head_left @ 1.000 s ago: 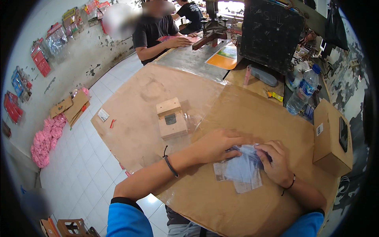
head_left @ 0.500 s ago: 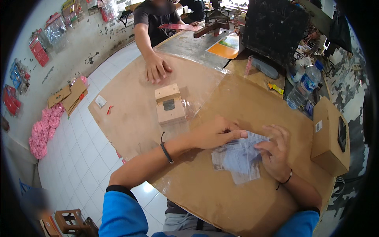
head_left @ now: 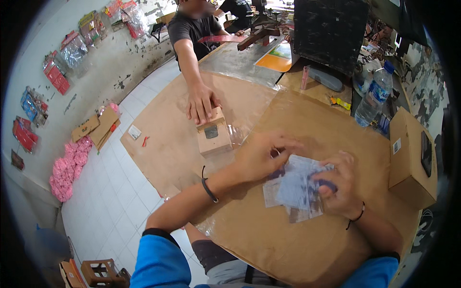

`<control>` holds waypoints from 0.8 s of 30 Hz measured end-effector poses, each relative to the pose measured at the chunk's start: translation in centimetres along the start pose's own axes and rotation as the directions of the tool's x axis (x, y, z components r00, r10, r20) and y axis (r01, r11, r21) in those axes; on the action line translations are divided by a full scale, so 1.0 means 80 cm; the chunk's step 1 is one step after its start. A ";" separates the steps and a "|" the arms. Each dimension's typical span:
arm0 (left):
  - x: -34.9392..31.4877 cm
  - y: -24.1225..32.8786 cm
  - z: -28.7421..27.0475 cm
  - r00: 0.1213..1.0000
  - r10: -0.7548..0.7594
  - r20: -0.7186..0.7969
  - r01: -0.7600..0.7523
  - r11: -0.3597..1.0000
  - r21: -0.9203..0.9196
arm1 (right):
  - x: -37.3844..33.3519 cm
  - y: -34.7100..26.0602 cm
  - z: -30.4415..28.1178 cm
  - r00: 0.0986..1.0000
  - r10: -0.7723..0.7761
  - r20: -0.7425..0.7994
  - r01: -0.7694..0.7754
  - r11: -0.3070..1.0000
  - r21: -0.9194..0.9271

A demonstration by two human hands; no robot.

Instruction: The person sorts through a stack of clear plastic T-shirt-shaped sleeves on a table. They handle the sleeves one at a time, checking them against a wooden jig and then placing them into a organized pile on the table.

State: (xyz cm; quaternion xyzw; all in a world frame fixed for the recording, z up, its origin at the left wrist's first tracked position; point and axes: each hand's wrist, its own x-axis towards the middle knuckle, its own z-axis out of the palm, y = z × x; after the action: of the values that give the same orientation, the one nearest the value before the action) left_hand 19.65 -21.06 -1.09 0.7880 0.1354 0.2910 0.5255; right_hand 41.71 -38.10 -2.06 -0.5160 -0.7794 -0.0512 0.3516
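A loose stack of clear zip-top plastic bags (head_left: 297, 191) with a bluish tint lies on the brown-covered table in front of me. My left hand (head_left: 261, 156) hovers at the upper left edge of the stack, its thumb and forefinger apart and slightly blurred. Over the right edge of the bags is my right hand (head_left: 340, 182), fingers bent and smeared by motion. A dark bluish patch shows between its thumb and fingers; whether that is an object or shadow I cannot tell. Dark cords circle both my wrists.
Across the table a co-worker's hand (head_left: 202, 103) rests on a wooden block jig (head_left: 214, 141). On the right stand a cardboard box (head_left: 408, 158) and a water bottle (head_left: 373, 102). A small red piece (head_left: 145, 141) and a white label (head_left: 134, 132) lie near the table's left edge.
The co-worker's hand has come down onto the wooden jig. My left hand has lifted its thumb off the bags, and the fingers of my right hand have shifted over them. The view has swung slightly left.
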 end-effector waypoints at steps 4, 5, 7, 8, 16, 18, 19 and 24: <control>0.001 0.014 0.004 0.932 0.332 0.148 -0.363 0.874 0.324 | -0.005 0.012 0.030 0.897 0.401 -0.188 -0.337 0.893 0.298; -0.003 0.015 0.007 0.934 0.319 0.162 -0.354 0.893 0.280 | -0.003 0.019 0.034 0.872 0.475 -0.116 -0.393 0.823 0.411; -0.005 0.011 0.004 0.930 0.298 0.218 -0.348 0.903 0.252 | -0.014 0.021 0.035 0.812 0.582 0.041 -0.509 0.671 0.539; 0.001 0.013 -0.005 0.920 0.299 0.252 -0.363 0.895 0.261 | -0.013 0.027 0.033 0.790 0.606 0.096 -0.543 0.618 0.569; 0.002 0.018 -0.024 0.948 0.064 0.312 -0.124 0.976 0.177 | 0.006 0.014 0.017 0.935 0.353 0.032 -0.353 0.921 0.167; 0.001 0.017 -0.025 0.963 -0.049 0.266 0.005 0.986 0.164 | 0.001 0.015 0.013 0.836 0.518 0.179 -0.549 0.788 0.279; 0.005 0.014 -0.031 0.961 -0.140 0.240 0.110 0.985 0.136 | 0.001 0.016 0.015 0.819 0.550 0.161 -0.571 0.755 0.324; 0.013 -0.014 -0.052 0.979 -0.111 0.173 0.071 0.973 0.221 | 0.000 0.018 0.018 0.696 0.690 0.198 -0.687 0.561 0.461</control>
State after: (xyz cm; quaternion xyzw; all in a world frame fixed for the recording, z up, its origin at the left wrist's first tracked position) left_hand 18.10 -16.92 -0.62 0.8564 0.1527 0.1761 0.4607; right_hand 42.22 -36.80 -3.54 -0.6682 -0.4999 0.2930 0.4666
